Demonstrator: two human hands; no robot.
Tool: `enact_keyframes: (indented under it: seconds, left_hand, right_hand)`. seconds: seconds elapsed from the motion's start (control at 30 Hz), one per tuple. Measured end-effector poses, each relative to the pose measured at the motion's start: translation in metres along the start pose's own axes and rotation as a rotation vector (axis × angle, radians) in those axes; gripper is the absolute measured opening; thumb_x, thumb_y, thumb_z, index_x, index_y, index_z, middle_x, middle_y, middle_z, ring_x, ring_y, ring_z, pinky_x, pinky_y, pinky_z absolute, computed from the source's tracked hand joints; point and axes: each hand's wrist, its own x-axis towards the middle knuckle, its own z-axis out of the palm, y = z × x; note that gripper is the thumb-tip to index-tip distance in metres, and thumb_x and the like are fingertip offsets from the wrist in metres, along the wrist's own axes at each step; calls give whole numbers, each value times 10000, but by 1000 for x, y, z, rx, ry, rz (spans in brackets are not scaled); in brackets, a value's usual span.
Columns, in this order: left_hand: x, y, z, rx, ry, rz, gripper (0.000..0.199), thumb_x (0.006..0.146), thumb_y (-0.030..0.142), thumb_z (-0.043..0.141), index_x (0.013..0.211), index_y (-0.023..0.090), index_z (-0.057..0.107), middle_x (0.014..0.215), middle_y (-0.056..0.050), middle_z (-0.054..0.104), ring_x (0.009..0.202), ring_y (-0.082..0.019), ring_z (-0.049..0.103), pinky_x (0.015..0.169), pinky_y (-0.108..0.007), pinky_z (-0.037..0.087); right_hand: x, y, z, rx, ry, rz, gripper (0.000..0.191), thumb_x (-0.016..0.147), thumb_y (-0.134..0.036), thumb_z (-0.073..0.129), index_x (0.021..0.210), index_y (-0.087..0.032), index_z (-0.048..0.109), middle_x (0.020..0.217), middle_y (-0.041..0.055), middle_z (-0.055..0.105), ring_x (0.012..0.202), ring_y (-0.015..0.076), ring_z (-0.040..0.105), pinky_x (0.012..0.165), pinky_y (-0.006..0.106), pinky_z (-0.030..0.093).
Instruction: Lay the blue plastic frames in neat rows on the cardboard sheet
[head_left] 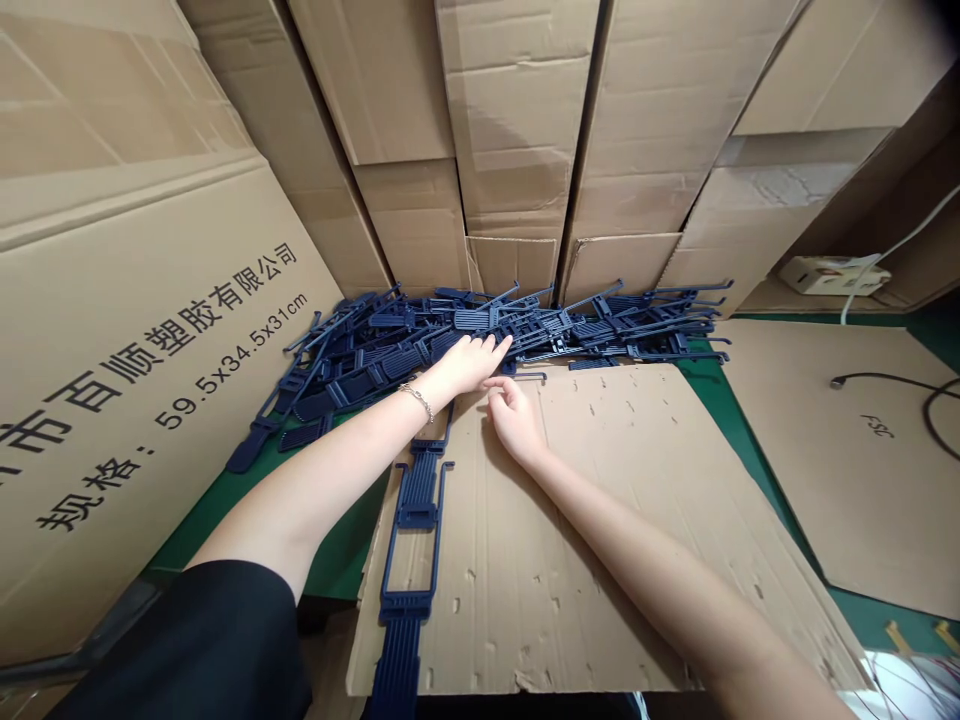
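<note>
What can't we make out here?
All in the head view:
Left hand: whether it grips anything; its own back hides that.
Right hand: what, if anything, is inside its curl.
Blue pile: lower layers, covered by upper ones.
Nearest blue part: near end, cut off by bottom edge.
Carton print: start, cut off by left edge.

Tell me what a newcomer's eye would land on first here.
Probably the tangled heap of ribbed, navy-blue plastic parts along the far edge of the flat brown cardboard sheet, with the left hand at the heap's near side. Next, likely the large brown cardboard carton on the left, printed with bold black characters.
</note>
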Motion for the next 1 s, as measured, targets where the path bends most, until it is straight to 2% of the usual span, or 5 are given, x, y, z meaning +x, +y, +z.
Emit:
enact_keyframes:
  seconds: [0.23, 0.63, 0.73, 0.83, 1.0]
  left_hand:
    - [6, -14, 15, -97, 74, -64, 542, 876, 50, 226, 1417, 40, 204, 1339, -151, 409, 1104, -233, 472, 819, -349, 396]
    - [28, -28, 3, -203, -93, -186, 497, 761, 49, 491, 1251, 106, 425, 1200, -131, 504, 1052, -270, 475, 796, -369, 446]
    - [32, -30, 2, -214, -126, -182, 526, 757, 22, 441, 1275, 110, 410, 1234, -133, 480, 1079, -272, 458, 812, -374, 449]
    - [33, -32, 0, -217, -144, -159, 535, 762, 30, 438, 1290, 108, 399, 1252, -133, 467, 1096, -272, 449, 836, -380, 445]
    - [34, -36, -3, -226, -165, -131, 601, 739, 61, 501, 1322, 113, 368, 1280, -141, 443, 1136, -276, 424, 867, -366, 433]
  right_hand:
    - [5, 6, -2, -16, 17, 10, 291, 782, -266, 368, 1005, -176, 531, 571, -34, 443, 649, 109, 537, 637, 211, 400]
    - [3, 0, -4, -163, -43, -35, 347, 821, -288, 292, 1021, -135, 530, 597, -6, 474, 587, 110, 509, 607, 233, 421]
    - [-3, -4, -3, -255, -112, -159, 371, 827, -303, 354, 1098, -150, 556, 879, 60, 594, 841, 149, 564, 809, 313, 443]
    - [-14, -8, 2, -608, -339, -468, 459, 824, -379, 472, 1259, -237, 515, 1369, 58, 377, 1274, 251, 317, 1056, 499, 223]
    - [-28, -6, 10, -1141, -584, -697, 623, 880, -609, 308, 1392, -258, 359, 1482, 46, 128, 1361, 307, 86, 1002, 665, 86]
